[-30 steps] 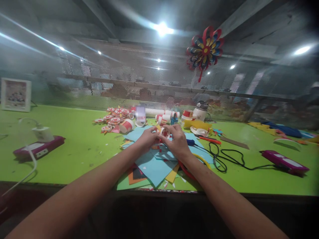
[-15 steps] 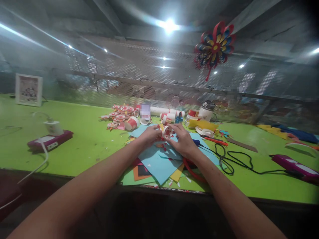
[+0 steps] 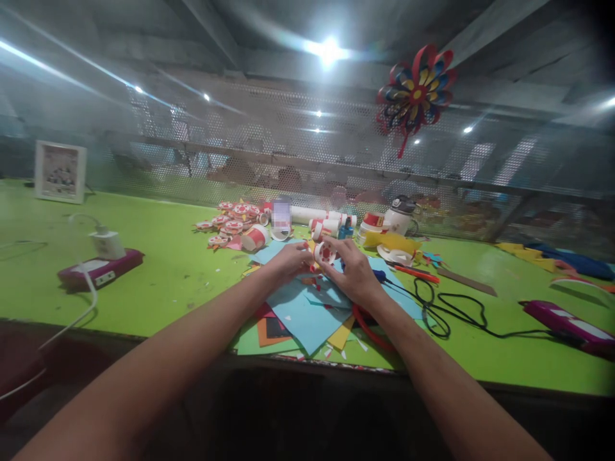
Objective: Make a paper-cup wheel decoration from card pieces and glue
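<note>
Between my two hands is a small white paper-cup craft piece [image 3: 326,254], its round base dotted with red and facing me. My left hand [image 3: 294,259] pinches its left side, where small red and yellow bits show. From the right, the thumb and fingers of my right hand [image 3: 354,269] close around the rim. Below the hands lie light blue paper sheets [image 3: 307,320], stacked over orange, yellow and green ones. Several similar red-and-white craft pieces [image 3: 233,224] are heaped behind to the left, beside a red-and-white paper cup [image 3: 254,237] on its side.
A black cord [image 3: 461,307] runs right to a purple power strip [image 3: 569,323]; another purple strip [image 3: 100,269] with a plug sits left. Behind are a phone [image 3: 281,216], a white bottle [image 3: 398,218] and a red-orange cutter [image 3: 418,273]. Paper scraps dot the green table [image 3: 158,269].
The craft piece has turned slightly in my fingers, and its base sits a little further right. Both hands keep their hold. The whole view has shifted slightly.
</note>
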{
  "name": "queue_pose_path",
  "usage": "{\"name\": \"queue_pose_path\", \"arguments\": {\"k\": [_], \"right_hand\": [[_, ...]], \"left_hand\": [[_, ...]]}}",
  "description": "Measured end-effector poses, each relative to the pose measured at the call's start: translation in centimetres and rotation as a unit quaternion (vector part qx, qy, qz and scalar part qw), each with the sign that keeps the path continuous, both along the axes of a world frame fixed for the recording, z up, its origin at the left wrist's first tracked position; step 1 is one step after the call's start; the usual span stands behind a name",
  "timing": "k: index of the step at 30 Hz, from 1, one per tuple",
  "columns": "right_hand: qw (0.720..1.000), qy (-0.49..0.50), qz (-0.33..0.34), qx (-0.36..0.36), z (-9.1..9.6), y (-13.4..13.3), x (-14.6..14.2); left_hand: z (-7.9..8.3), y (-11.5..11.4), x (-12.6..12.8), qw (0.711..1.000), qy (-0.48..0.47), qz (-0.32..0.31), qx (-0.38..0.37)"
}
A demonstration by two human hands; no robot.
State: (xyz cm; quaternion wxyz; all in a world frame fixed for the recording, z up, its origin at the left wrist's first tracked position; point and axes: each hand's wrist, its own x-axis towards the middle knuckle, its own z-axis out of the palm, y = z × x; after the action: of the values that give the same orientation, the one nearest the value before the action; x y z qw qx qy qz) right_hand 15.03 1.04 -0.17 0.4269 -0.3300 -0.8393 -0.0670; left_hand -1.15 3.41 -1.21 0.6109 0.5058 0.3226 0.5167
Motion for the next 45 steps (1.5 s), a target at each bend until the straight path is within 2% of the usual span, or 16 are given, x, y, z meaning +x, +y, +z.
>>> {"name": "queue_pose_path", "arguments": {"k": [8, 13, 31, 45], "right_hand": [[1.0, 0.0, -0.012, 0.001, -0.6, 0.54, 0.05], [1.0, -0.001, -0.027, 0.01, -0.57, 0.46, 0.01], [0.997, -0.027, -0.076, 0.021, -0.69, 0.21, -0.25], [0.997, 0.011, -0.061, 0.045, -0.9, 0.36, -0.33]], "left_hand": [[0.46, -0.02, -0.62, 0.996, -0.04, -0.08, -0.007], [0.71, -0.13, -0.72, 0.992, -0.056, -0.109, 0.003], [0.47, -0.1, -0.25, 0.99, -0.058, -0.126, 0.018], [0.62, -0.21, -0.37, 0.982, -0.073, -0.168, 0.056]]}}
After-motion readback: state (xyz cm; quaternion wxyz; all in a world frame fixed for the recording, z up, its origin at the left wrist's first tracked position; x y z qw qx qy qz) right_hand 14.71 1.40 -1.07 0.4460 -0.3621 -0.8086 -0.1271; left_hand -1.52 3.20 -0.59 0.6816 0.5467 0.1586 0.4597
